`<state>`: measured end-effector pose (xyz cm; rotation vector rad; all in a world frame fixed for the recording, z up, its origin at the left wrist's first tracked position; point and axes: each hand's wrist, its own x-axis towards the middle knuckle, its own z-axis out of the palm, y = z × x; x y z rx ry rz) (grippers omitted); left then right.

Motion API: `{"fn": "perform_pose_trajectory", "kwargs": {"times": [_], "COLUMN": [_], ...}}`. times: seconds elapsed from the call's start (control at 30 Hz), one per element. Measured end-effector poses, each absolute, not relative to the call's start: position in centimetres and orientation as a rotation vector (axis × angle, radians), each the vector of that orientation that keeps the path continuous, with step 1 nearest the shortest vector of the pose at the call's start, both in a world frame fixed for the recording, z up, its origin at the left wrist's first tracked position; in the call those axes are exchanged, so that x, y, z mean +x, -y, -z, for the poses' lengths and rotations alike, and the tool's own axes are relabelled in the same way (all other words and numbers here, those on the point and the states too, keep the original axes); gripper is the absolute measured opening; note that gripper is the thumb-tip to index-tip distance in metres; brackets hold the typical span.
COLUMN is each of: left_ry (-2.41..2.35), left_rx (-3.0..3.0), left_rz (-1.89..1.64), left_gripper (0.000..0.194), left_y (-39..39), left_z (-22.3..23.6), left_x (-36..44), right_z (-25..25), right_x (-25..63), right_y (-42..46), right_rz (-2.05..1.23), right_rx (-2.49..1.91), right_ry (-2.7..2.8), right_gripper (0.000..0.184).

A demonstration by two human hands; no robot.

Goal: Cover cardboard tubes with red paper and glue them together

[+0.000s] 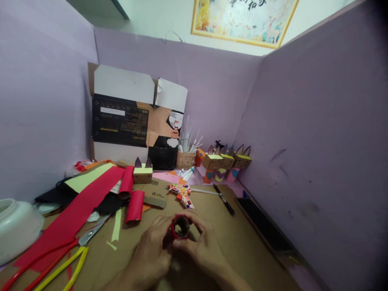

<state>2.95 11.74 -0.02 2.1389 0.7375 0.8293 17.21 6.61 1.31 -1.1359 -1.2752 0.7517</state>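
A cardboard tube wrapped in red paper (pixel 173 231) stands on end between my hands, its open top facing me. My left hand (pixel 153 244) is closed round its left side. On the other side, the thumb and fingers of my right hand (pixel 201 236) grip the rim and wall. The lower part of the tube is hidden. Just beyond my hands lie another red tube (pixel 135 207) and a second one (pixel 126 182) behind it. A small cardboard box with purple ears (pixel 143 173) sits past them.
Red-handled scissors (pixel 86 238), a yellow-handled tool (pixel 80 262) and a red paper strip (pixel 79 206) lie at left, near a white bowl (pixel 18 230). A black marker (pixel 224 200) is at right. Behind stand a marker basket (pixel 186 160), several eared box figures (pixel 227 161) and a flattened carton (pixel 121 85).
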Motion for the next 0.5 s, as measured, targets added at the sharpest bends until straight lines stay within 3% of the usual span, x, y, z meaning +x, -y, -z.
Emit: {"fn": "perform_pose_trajectory", "kwargs": {"times": [0.13,0.3,0.5], "left_ry": [-0.706,-0.560,-0.460], "left_rx": [2.158,2.068,1.974], "left_rz": [-0.815,-0.803,-0.745], "left_gripper": [0.036,0.044,0.040], "left_y": [-11.79,-11.79,-11.76], "left_z": [0.60,0.77,0.32], "left_x": [2.88,2.87,3.14], "right_z": [-1.27,-1.27,-1.17], "right_x": [17.20,17.73,17.63], "right_y": [-6.57,-6.65,-6.72], "right_rz": [-0.735,-0.714,-0.684], "right_rx": [-1.122,-1.076,-1.054], "right_ry": [1.296,1.404,1.419], "right_gripper": [0.027,0.047,0.038]}}
